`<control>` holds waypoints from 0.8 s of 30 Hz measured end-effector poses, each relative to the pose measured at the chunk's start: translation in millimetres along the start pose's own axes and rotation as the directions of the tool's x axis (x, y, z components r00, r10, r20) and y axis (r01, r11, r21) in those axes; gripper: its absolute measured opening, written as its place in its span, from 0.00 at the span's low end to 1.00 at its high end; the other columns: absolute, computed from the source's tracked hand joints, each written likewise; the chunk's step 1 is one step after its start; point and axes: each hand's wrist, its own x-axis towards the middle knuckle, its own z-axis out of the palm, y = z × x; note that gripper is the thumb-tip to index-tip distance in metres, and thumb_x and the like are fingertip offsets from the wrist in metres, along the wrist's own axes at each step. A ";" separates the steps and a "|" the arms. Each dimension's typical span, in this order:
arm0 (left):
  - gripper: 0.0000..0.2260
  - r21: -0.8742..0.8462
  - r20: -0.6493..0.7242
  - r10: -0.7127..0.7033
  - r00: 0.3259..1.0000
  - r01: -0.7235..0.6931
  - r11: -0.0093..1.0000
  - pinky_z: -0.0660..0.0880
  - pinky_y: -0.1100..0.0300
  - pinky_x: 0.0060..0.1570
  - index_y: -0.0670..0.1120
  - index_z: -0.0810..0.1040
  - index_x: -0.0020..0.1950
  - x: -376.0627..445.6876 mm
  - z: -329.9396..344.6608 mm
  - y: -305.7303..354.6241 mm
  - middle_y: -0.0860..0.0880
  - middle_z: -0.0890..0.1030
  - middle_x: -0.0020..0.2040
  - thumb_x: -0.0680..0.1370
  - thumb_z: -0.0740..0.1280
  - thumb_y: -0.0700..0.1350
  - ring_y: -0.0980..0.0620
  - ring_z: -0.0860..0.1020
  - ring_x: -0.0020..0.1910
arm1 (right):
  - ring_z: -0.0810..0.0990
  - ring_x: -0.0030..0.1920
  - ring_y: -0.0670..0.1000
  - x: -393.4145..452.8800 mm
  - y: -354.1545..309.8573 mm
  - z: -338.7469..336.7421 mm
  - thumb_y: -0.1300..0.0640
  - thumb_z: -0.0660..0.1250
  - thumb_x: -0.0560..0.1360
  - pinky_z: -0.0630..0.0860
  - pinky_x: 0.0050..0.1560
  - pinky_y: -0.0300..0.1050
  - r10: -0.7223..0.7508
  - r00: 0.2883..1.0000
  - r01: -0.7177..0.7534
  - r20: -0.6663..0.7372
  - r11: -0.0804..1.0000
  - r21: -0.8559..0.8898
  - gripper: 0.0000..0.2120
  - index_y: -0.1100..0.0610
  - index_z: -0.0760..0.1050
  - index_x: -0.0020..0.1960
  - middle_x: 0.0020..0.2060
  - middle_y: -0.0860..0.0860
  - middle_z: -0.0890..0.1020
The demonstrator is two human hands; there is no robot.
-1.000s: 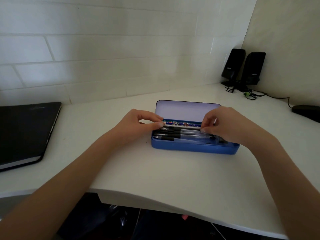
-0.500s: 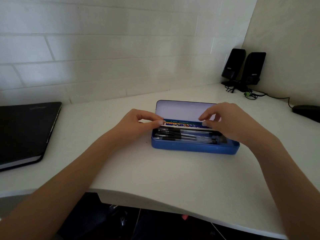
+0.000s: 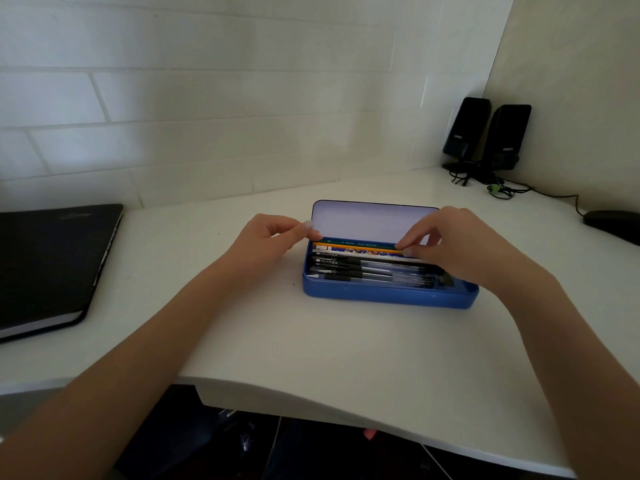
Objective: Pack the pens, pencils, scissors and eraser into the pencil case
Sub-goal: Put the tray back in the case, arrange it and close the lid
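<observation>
White desk (image 3: 311, 341), blue pencil case (image 3: 388, 296) mid-frame already holding pens (image 3: 363, 268) and pencils (image 3: 356, 247), left hand (image 3: 273, 244) fingers loosely curled, right hand (image 3: 460, 247) pinching a pencil end; scissors and eraser not visible, lid open.

Small white logos on both black speakers (image 3: 485, 140) (too blurred to read), pencil (image 3: 356, 243) print illegible

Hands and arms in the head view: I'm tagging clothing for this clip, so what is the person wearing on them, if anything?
Nothing shows on them. Both forearms are bare up to the frame edge, with no sleeves, watch, bracelet or gloves in view. The left hand and right hand carry no visible rings. The nails look pale and fairly long; whether they are polished is too small to tell.
</observation>
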 end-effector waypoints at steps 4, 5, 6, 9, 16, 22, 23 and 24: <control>0.15 -0.024 0.027 -0.009 1.000 0.009 1.000 0.71 0.51 0.63 0.56 0.85 0.41 0.6 2.0 0.2 0.59 0.85 0.48 0.69 0.64 0.63 0.61 0.79 0.53 | 0.82 0.38 0.60 -3.0 -7.7 3.0 0.54 0.73 0.71 0.81 0.43 0.54 -0.063 0.998 0.060 0.023 0.991 0.118 0.07 0.43 0.83 0.37 0.36 0.44 0.83; 0.16 -0.030 0.033 -0.012 0.999 0.013 0.999 0.71 0.54 0.62 0.56 0.85 0.39 0.1 2.0 0.8 0.59 0.85 0.48 0.68 0.64 0.63 0.62 0.79 0.52 | 0.82 0.38 0.61 -3.2 -9.2 3.5 0.55 0.73 0.71 0.81 0.43 0.55 -0.074 0.997 0.069 0.036 0.989 0.130 0.08 0.43 0.83 0.37 0.36 0.42 0.83; 0.15 -0.039 0.038 -0.015 0.999 0.016 0.999 0.71 0.55 0.60 0.56 0.85 0.37 -0.2 2.2 1.2 0.59 0.85 0.48 0.68 0.64 0.63 0.63 0.79 0.51 | 0.82 0.38 0.59 -3.1 -9.8 4.1 0.56 0.72 0.71 0.81 0.44 0.54 -0.081 0.995 0.074 0.053 0.989 0.131 0.07 0.43 0.83 0.38 0.35 0.41 0.82; 0.12 -0.076 0.041 -0.008 0.999 0.011 0.997 0.70 0.60 0.56 0.53 0.86 0.37 -0.5 3.2 1.6 0.57 0.85 0.49 0.76 0.65 0.54 0.62 0.79 0.51 | 0.80 0.36 0.48 -2.6 -9.7 6.0 0.57 0.72 0.71 0.79 0.45 0.46 -0.082 0.993 0.071 0.087 0.991 0.116 0.05 0.47 0.85 0.42 0.36 0.39 0.81; 0.12 -0.074 0.026 -0.014 1.000 0.016 0.997 0.72 0.55 0.56 0.54 0.86 0.39 0.0 3.2 0.8 0.56 0.85 0.48 0.73 0.65 0.56 0.57 0.79 0.53 | 0.78 0.34 0.43 -3.1 -10.5 5.3 0.57 0.72 0.71 0.74 0.39 0.35 -0.081 0.992 0.071 0.092 0.992 0.107 0.05 0.48 0.85 0.43 0.35 0.39 0.80; 0.08 -0.098 -0.088 -0.057 0.995 0.049 0.994 0.76 0.55 0.55 0.54 0.80 0.52 5.4 2.4 -3.4 0.53 0.82 0.52 0.79 0.62 0.47 0.51 0.78 0.55 | 0.77 0.40 0.44 -0.7 3.3 -7.1 0.53 0.65 0.76 0.71 0.40 0.37 0.003 0.977 0.013 -0.214 0.997 0.071 0.08 0.46 0.79 0.53 0.44 0.44 0.81; 0.09 -0.113 -0.087 -0.085 0.993 0.075 0.991 0.76 0.59 0.54 0.51 0.79 0.56 6.7 3.1 -4.8 0.52 0.81 0.54 0.80 0.61 0.46 0.52 0.78 0.56 | 0.78 0.44 0.47 1.3 9.1 -7.2 0.52 0.63 0.77 0.72 0.45 0.40 0.047 0.968 -0.031 -0.246 0.997 0.068 0.11 0.48 0.78 0.58 0.50 0.48 0.81; 0.11 -0.133 -0.074 -0.115 0.991 0.104 0.986 0.76 0.62 0.53 0.48 0.78 0.59 7.7 3.9 -6.4 0.50 0.80 0.56 0.80 0.61 0.46 0.53 0.78 0.56 | 0.78 0.51 0.50 3.6 16.1 -5.8 0.52 0.62 0.78 0.72 0.51 0.43 0.110 0.963 -0.098 -0.245 0.993 0.059 0.15 0.51 0.75 0.64 0.56 0.52 0.80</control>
